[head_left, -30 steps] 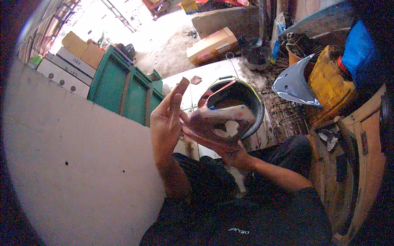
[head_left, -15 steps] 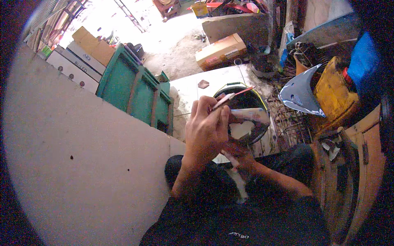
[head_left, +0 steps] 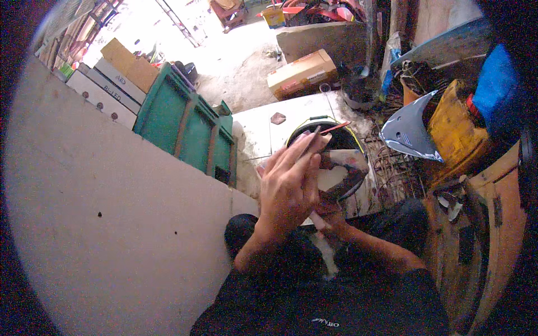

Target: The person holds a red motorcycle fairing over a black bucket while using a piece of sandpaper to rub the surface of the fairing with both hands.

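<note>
Both my hands are together over a black bucket (head_left: 357, 189) with a yellow-green handle. My left hand (head_left: 284, 193) is foremost, its fingers long and pressed together over a thin, flat edge, grey-brown and pale, near the fingertips. Exactly what it grips is hidden. Lower and behind it, my right hand (head_left: 332, 217) is closed around a long, narrow part (head_left: 319, 222) with a pale lower end. A thin red tip (head_left: 336, 127) sticks out beyond my left fingertips; whether it belongs to the same part cannot be seen.
A green wooden frame (head_left: 168, 112) and stacked boxes (head_left: 106, 95) stand left, behind a pale wall (head_left: 112, 224). A cardboard box (head_left: 302, 73) lies ahead. To the right are a grey plastic panel (head_left: 412, 131), a yellow container (head_left: 457, 131) and a wooden cabinet (head_left: 501, 207).
My left hand has shifted slightly right and its fingers have straightened and flattened from a more bent hold. The thin edge at its fingertips has tilted steeper. My right hand stays almost in place.
</note>
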The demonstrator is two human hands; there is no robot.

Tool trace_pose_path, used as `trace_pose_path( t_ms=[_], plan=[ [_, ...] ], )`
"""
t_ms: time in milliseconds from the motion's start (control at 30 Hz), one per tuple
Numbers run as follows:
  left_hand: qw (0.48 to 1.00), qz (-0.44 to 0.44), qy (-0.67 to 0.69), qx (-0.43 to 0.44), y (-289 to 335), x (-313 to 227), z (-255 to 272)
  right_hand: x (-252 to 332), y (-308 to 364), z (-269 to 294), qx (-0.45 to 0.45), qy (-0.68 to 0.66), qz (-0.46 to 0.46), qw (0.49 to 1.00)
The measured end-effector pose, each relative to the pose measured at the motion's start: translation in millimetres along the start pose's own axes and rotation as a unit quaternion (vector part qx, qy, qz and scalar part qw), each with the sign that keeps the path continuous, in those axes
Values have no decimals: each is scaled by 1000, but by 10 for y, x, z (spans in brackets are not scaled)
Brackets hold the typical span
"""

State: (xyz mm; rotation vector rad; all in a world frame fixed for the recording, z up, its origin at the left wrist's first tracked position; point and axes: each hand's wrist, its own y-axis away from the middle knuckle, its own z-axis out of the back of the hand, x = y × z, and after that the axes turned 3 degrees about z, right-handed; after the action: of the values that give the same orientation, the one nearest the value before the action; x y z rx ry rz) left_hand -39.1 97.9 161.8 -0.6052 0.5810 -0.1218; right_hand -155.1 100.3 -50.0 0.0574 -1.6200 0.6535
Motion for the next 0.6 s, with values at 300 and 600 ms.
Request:
trace_pose_path(
  t_ms=[300,600],
  plan=[
    [995,55,-88,10,-67,44,11,288,-136,-7,40,163,34,985],
    [996,66,54,40,-135,147,-34,308,-66,-130,-20,-87,-60,994]
  ],
)
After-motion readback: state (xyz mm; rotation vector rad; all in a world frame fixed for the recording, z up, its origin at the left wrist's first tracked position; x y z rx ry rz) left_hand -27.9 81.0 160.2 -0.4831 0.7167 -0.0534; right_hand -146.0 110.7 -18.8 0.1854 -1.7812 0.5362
